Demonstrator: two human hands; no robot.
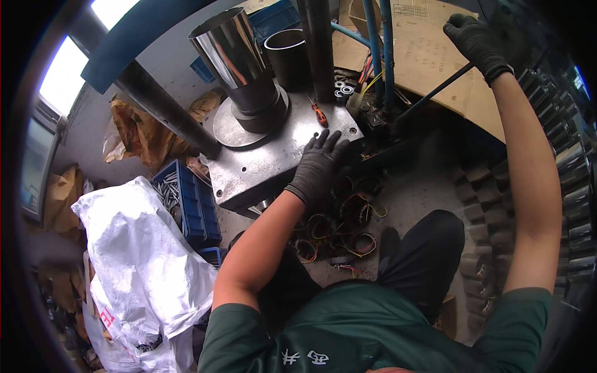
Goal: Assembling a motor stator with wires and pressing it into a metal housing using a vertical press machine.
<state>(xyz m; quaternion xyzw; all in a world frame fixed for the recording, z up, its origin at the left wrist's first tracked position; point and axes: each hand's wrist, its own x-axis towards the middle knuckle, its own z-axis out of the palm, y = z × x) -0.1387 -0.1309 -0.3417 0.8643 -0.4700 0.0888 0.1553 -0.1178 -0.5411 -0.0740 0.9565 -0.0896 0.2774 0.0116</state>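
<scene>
My left hand (319, 163), in a dark glove, rests at the front edge of a thick metal base plate (249, 171), fingers spread and holding nothing. Just beyond its fingertips lies a screwdriver (319, 115) with an orange and black handle. On the plate's round disc (233, 124) stands a shiny metal cylinder (230, 53) over a darker round block (254, 96). My right hand (477, 45), also gloved, is raised at the far right, closed around the upper end of a dark lever (435, 90). The hand hides the lever's tip.
A dark metal tube (291, 62) and several small bearings (343, 90) sit behind. Wound coils with coloured wires (357, 242) lie below the plate. Left are a blue crate of metal pins (193, 205) and a white sack (140, 248). Stacked metal parts (541, 180) line the right; cardboard (416, 43) lies behind.
</scene>
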